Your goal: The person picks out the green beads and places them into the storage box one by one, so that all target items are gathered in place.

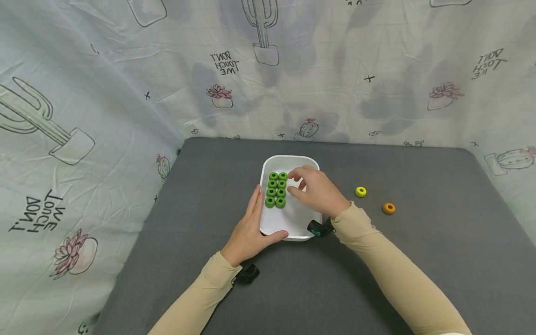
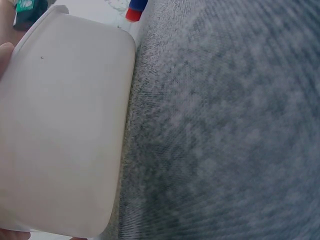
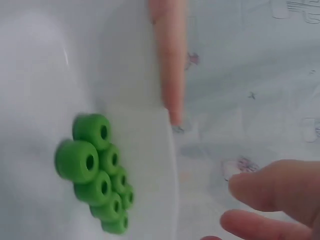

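Note:
A white tray [image 1: 299, 218] stands on the table with several small green rings [image 1: 281, 192] in two columns inside, toward its left. My left hand [image 1: 247, 237] holds the tray at its near left corner, straight fingers along the outer left wall and thumb over the near rim. Over the right part of the tray hovers my right hand [image 1: 314, 188]. Its thumb and index finger are bent and spread apart beside the green rings, nothing between them. In the right wrist view, the rings [image 3: 90, 160] sit in close rows, apart from the fingertips [image 3: 250, 190].
Right of the tray lie a yellow ring [image 1: 360, 191] and an orange ring [image 1: 388, 208] on the grey table [image 1: 201, 195]. A printed curtain [image 1: 335, 70] hangs behind and at the sides. A blue and red object [image 2: 135, 10] shows at the top of the left wrist view.

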{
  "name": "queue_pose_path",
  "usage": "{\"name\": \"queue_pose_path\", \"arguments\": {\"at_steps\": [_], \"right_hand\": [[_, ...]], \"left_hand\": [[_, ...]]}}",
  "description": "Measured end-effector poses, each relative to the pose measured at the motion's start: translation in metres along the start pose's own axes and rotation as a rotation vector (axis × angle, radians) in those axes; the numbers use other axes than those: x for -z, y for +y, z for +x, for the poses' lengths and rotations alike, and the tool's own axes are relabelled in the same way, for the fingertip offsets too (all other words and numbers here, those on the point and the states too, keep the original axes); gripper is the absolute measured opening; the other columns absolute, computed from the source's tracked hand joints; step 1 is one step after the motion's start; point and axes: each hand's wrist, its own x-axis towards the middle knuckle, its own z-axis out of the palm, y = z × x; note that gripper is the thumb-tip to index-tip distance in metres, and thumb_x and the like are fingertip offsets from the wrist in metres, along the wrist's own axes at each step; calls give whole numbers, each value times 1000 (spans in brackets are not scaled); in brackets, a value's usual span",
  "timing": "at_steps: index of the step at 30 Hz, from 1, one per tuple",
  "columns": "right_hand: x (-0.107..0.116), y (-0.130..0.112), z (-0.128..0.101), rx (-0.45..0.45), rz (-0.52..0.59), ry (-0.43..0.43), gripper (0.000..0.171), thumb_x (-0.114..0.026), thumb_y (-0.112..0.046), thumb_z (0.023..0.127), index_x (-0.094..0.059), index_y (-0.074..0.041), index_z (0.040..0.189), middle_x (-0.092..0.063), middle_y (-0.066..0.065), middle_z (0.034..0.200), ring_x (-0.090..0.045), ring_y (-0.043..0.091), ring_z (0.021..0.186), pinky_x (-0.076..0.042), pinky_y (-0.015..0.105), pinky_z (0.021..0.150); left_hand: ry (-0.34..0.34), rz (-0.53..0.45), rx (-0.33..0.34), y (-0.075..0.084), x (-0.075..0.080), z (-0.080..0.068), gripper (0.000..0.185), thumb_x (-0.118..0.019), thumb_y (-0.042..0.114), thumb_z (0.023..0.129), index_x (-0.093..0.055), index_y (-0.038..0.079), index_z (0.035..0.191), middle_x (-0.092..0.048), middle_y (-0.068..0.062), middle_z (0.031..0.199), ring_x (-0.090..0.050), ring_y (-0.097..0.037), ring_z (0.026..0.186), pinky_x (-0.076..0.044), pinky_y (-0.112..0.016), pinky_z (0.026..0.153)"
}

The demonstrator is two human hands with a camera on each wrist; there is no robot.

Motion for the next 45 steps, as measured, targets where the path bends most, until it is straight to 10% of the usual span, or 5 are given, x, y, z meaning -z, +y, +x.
{"name": "queue_pose_path", "arguments": {"at_steps": [17,33,45], "right_hand": [[22,8,-46,190,-337,393,69,-72,-48,96,-58,0,144,-53,28,143,-46,49,129,-39,64,107],[46,22,-65,-184,-367,203,89,-57,-68,98,-27,-20,167,2,19,175,15,59,154,-5,94,99],[40,26,-67,-236,-376,168,90,-53,-71,98,-23,-22,168,5,17,175,20,59,152,-4,94,97]], "left_hand": [[-2,-17,5,-4,2,2,122,-77,64,86,-7,8,168,7,4,177,-31,-30,156,-45,-57,110],[-8,-17,19,-8,2,4,122,-77,65,86,-7,7,168,5,0,177,-31,-30,156,-44,-58,111],[-9,-24,30,-10,4,-1,122,-77,64,85,-8,8,168,5,5,177,-30,-29,156,-43,-57,112]]}}
